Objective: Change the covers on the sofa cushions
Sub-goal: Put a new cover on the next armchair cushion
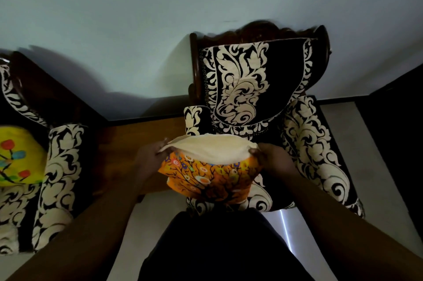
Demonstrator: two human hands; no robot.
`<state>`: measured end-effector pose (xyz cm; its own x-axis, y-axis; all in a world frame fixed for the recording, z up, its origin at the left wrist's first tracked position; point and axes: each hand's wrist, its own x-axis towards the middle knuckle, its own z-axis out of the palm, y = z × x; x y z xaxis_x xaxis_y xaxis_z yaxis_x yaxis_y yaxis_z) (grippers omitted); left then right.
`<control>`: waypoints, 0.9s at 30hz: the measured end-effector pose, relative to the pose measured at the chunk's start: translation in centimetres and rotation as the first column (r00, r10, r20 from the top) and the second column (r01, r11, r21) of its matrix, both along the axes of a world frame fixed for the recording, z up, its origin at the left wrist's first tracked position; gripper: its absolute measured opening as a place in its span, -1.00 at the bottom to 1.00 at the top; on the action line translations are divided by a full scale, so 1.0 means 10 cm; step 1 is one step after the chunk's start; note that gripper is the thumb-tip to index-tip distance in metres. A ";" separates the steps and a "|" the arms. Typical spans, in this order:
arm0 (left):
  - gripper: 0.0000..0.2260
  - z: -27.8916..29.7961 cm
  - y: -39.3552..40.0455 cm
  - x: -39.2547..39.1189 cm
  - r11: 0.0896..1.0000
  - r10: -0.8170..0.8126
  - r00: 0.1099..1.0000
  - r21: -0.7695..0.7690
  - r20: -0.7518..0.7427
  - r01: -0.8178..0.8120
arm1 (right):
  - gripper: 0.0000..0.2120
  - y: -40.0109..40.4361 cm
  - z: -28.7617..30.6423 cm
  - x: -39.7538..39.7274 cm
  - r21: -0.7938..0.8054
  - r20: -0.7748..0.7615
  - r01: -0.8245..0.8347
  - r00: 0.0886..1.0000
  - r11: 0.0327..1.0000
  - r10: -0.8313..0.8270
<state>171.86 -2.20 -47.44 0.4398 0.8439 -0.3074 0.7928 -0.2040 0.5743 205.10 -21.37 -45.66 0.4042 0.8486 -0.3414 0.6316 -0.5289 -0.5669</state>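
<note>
A cream cushion insert sticks out of the top of an orange cover printed with dark branches and coloured circles. The cushion stands on the seat of a black-and-cream patterned armchair in the middle of the view. My left hand grips the left top corner, where insert and cover meet. On the other side, my right hand grips the right top corner the same way. A yellow cushion with red and blue flowers lies on a second patterned sofa at the far left.
A brown wooden side table stands between the armchair and the left sofa. A pale wall rises behind them. Light floor shows right of the armchair, with a dark piece of furniture at the far right. My dark-clothed body fills the bottom centre.
</note>
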 end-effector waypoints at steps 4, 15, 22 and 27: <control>-0.74 0.06 0.07 0.12 0.992 0.125 0.992 -0.029 0.024 -0.124 | -0.61 0.21 -0.03 0.05 0.152 -0.211 0.204 0.963 0.967 -0.170; -0.43 -1.35 0.18 0.60 0.939 0.336 0.929 0.129 -0.154 -0.318 | -0.38 1.16 -1.41 -0.21 0.029 -0.151 0.446 0.886 0.894 -0.437; -0.38 -1.83 -0.92 0.99 0.958 -0.089 0.969 0.246 -0.229 0.146 | -0.28 0.63 -2.13 -0.70 -0.057 0.041 -0.009 0.999 0.998 0.011; -0.33 -2.04 -0.65 1.14 0.893 -0.249 0.940 0.321 -0.235 0.317 | -0.22 0.57 -2.27 -0.53 -0.169 0.327 -0.153 0.923 0.974 0.202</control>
<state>183.28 -8.67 -67.82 0.6404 0.7595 -0.1144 0.7550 -0.5952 0.2750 199.75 -15.71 -68.32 0.3639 0.8715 -0.3288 0.8639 -0.4478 -0.2306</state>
